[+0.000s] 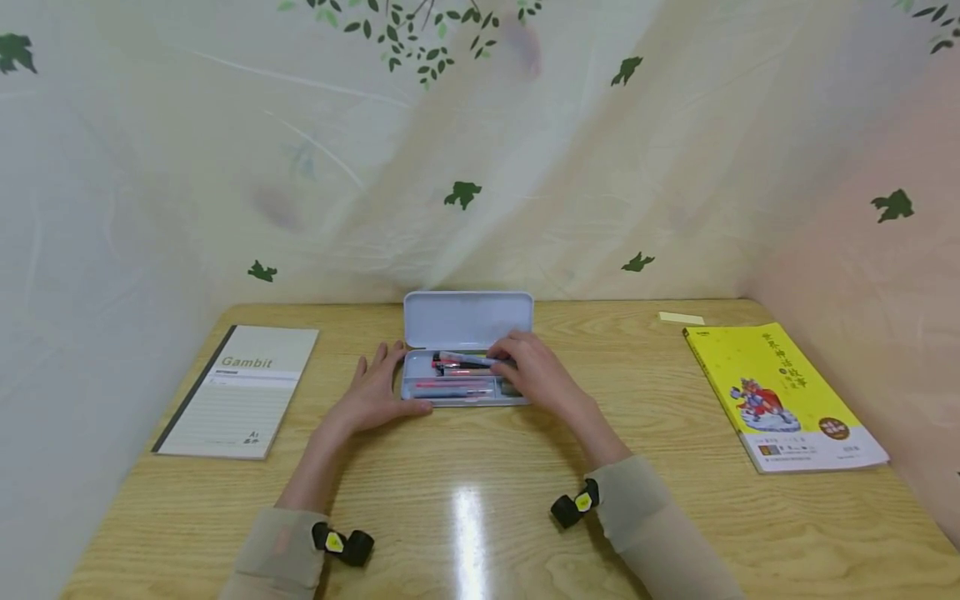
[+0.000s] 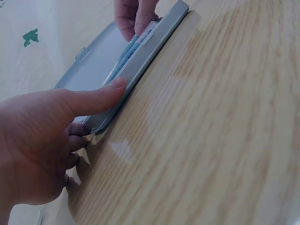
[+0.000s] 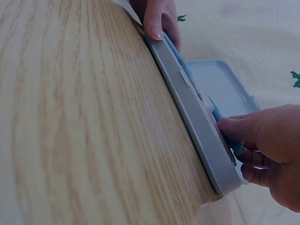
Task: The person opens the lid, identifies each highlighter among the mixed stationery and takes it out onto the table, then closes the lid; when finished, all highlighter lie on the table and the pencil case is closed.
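A pale blue pencil case (image 1: 468,322) stands on the table with its lid raised towards the wall. Several pens and pencils (image 1: 453,386) lie in its lower half, some pink, some dark. My left hand (image 1: 372,393) grips the case's left end; the thumb (image 2: 101,97) lies along the front wall and the other fingers reach round the end. Over the right part of the case, my right hand (image 1: 542,375) pinches a light blue pen (image 1: 467,358) by its right end. In the right wrist view, the thumb and fingers close on this pen (image 3: 233,144), partly hiding it.
To the left lies a white notebook (image 1: 238,400) with a dark spine. A yellow book (image 1: 783,392) lies at the right, with a small pale yellow strip (image 1: 681,318) behind it. A fabric wall (image 1: 465,242) rises behind the table (image 1: 420,517).
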Demonstrator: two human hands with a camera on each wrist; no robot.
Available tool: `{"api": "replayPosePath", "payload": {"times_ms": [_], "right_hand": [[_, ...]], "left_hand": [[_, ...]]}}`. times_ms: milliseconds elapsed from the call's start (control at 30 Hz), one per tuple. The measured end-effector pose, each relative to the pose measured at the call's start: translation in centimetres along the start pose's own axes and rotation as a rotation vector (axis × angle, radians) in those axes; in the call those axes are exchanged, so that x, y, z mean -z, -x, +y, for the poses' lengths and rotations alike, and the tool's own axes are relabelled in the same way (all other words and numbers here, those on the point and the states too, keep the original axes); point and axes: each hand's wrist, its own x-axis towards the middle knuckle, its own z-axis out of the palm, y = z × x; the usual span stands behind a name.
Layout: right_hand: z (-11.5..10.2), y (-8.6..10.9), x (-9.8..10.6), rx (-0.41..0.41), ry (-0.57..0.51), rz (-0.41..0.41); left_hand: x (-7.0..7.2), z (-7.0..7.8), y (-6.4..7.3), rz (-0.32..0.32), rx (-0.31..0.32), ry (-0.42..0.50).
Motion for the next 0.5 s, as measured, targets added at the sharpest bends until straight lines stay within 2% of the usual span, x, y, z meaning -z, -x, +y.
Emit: {"api": "replayPosePath", "payload": {"times_ms": [300, 500], "right_hand": [[-0.1, -0.1, 0.7, -0.014, 0.004, 0.026], [1.6, 0.8, 1.9, 0.004, -0.043, 0.053]], "left_hand": [[0.2, 0.1, 0.2, 0.004, 0.003, -0.004], [0.2, 0.2, 0.1, 0.003, 0.001, -0.013]]}}
